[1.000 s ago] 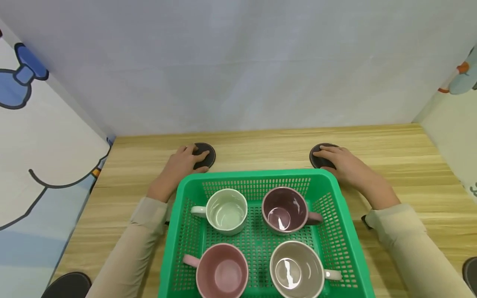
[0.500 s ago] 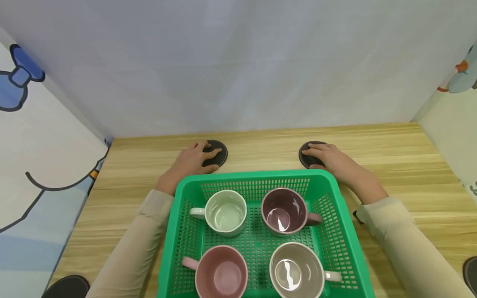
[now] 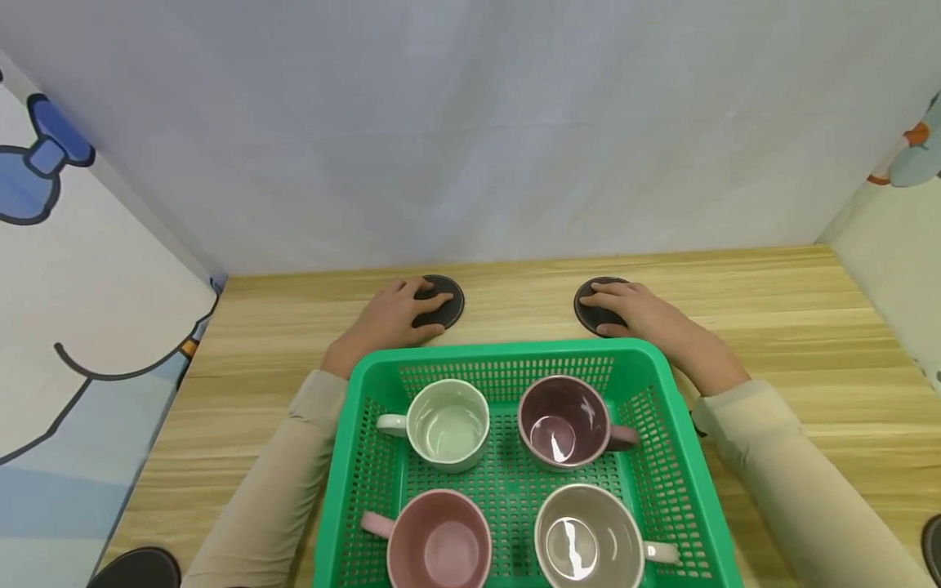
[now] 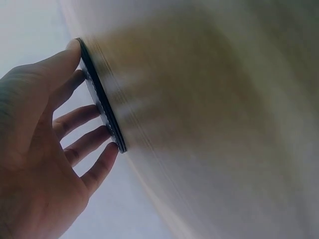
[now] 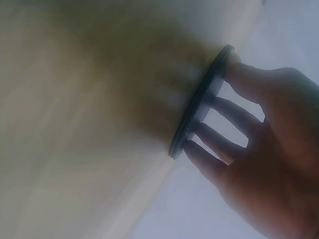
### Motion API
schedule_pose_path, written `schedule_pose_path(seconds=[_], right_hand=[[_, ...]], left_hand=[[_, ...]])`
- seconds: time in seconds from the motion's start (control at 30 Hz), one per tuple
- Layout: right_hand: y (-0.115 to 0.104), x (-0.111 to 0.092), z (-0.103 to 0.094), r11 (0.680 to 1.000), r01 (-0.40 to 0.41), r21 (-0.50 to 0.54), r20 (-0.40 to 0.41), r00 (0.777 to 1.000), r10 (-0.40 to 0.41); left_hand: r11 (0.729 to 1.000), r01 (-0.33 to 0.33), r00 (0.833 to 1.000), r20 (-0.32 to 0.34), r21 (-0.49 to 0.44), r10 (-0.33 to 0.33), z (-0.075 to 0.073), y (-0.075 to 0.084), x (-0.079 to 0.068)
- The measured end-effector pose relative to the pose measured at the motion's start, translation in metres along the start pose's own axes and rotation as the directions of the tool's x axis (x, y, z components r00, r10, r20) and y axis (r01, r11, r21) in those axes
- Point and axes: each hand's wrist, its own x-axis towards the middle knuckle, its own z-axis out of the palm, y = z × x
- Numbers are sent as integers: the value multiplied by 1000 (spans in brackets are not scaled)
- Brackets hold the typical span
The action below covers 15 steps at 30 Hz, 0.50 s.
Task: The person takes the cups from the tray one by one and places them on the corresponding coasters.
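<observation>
In the head view, my left hand [image 3: 382,325] rests its fingertips on a flat round black disc [image 3: 448,314] at the back of the table. A matching black disc [image 3: 590,316] lies further right under the fingertips of my right hand [image 3: 648,317]. The left wrist view shows that hand's fingers spread, with the thumb at one edge of the disc [image 4: 102,102]. From the right wrist, spread fingers also touch the disc [image 5: 202,107] lying on the tabletop. Just in front of both hands stands a green plastic basket [image 3: 507,351].
In the basket are a pale green mug [image 3: 448,425], a dark mauve mug [image 3: 562,420], a pink mug [image 3: 441,539] and a beige mug [image 3: 588,535]. More black discs lie at the near left [image 3: 136,567] and near right [image 3: 932,547]. White cloth [image 3: 470,147] rises behind the table.
Both hands have slid inward toward each other, and the two black discs have moved with them. The discs are now closer together behind the basket. The mugs keep their places.
</observation>
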Motion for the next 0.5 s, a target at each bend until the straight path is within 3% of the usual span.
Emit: schedule_pose_path(seconds=[0.5], right_hand=[[7, 10, 3, 992, 126, -31, -56, 990, -127]], left_hand=[[999, -28, 997, 78, 36, 25, -4, 3, 15]])
